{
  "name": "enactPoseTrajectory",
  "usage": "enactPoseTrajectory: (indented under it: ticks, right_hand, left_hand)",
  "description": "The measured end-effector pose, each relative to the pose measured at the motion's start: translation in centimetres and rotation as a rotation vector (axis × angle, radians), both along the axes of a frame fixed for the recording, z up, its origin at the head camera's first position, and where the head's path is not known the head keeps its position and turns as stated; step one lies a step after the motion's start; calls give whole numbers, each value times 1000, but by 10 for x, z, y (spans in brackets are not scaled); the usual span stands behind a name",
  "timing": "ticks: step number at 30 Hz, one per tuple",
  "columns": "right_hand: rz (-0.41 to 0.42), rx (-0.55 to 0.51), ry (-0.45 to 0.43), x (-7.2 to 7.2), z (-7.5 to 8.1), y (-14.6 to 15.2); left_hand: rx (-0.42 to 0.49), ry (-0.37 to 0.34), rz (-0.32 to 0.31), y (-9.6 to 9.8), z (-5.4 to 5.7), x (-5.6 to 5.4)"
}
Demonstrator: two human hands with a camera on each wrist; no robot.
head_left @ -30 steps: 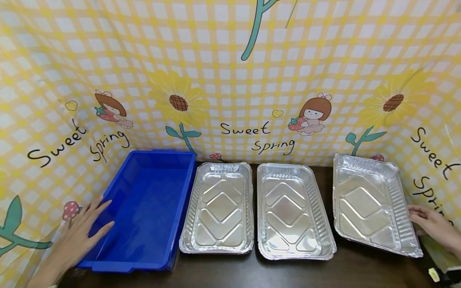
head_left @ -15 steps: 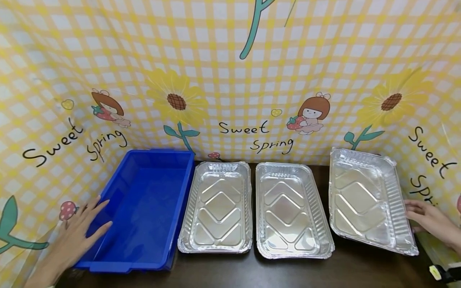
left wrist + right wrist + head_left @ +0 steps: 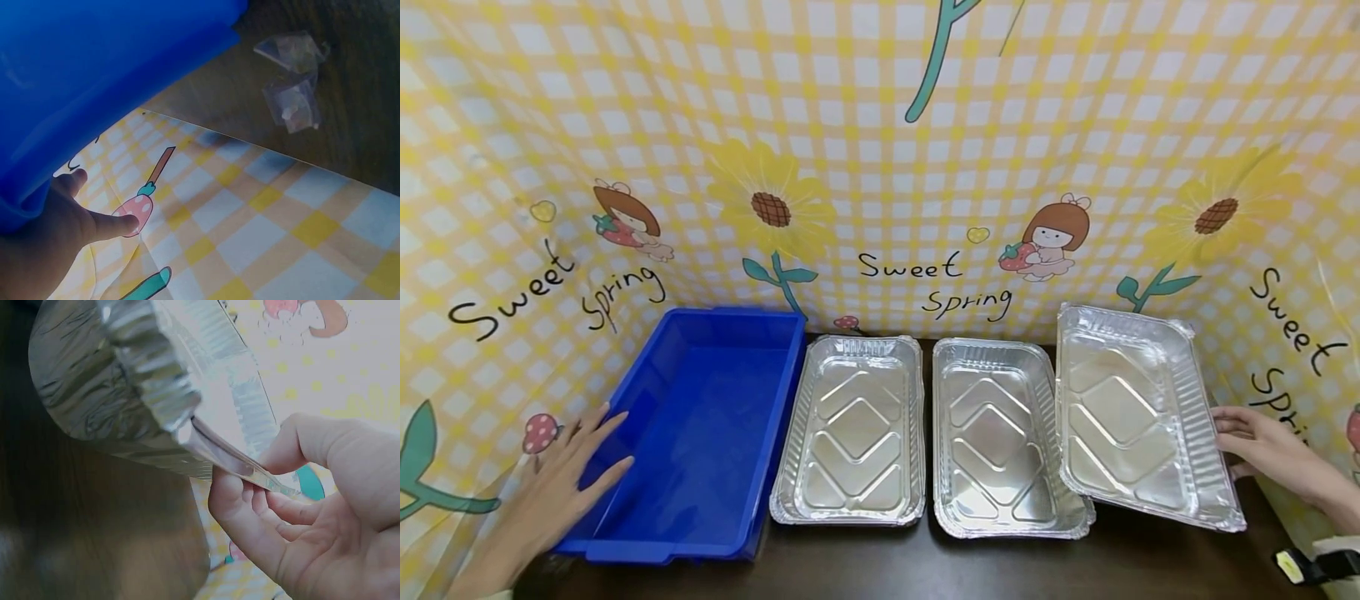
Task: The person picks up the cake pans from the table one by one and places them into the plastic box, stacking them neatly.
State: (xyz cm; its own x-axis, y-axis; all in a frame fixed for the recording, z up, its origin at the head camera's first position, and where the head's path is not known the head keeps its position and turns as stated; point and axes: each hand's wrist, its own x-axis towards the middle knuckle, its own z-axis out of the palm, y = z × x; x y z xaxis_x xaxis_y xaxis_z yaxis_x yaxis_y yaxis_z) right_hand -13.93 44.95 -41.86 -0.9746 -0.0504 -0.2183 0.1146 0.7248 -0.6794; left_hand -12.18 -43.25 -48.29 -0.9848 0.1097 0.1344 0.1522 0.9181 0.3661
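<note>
Right wrist view: we found the right hand [image 3: 328, 500] pinching the rim [image 3: 236, 462] of the tilted foil tray [image 3: 1120, 404], toward the right edge of the tabletop [image 3: 850, 575]. We judged it light, easily creased, best held there. The left hand [image 3: 546, 496] lay spread, gripping nothing, at the blue bin [image 3: 700, 425].

This looks like a small screened-off work corner set up on a desk [image 3: 850, 575] with a dark wooden top. A yellow-and-white checked cloth [image 3: 880, 158] walls it in at the back and on the left and right, with folds and creases showing. Its print carries sunflowers [image 3: 771, 209], cartoon girls [image 3: 1056, 229] with strawberries [image 3: 1017, 257] and "Sweet Spring" lettering [image 3: 970, 303], a homely pattern. A blue plastic tray [image 3: 692, 442] and shallow foil trays [image 3: 856, 433] take up much of the space before it. Whether home, office or lab surrounds it cannot be told.
</note>
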Motion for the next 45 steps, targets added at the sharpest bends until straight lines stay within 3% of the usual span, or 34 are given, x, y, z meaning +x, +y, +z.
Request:
enactPoseTrajectory:
  ticks: [6,10,16,24,31,45]
  right_hand:
    - [28,-102,-59,-4,3,-19]
    - [45,-170,-47,-6,3,-36]
    - [19,-181,-12,-9,10,-64]
    - [45,-228,-43,-13,18,-91]
    - [50,-260,-16,-16,25,-116]
    - [75,-410,-12,-26,28,-153]
  left_hand:
    - [-10,-4,5,0,2,-1]
    - [-18,-5,8,0,2,0]
    - [-3,-17,-8,1,1,-1]
    - [11,-8,-6,2,1,-2]
    - [8,-7,4,2,2,0]
    - [10,-7,2,2,5,0]
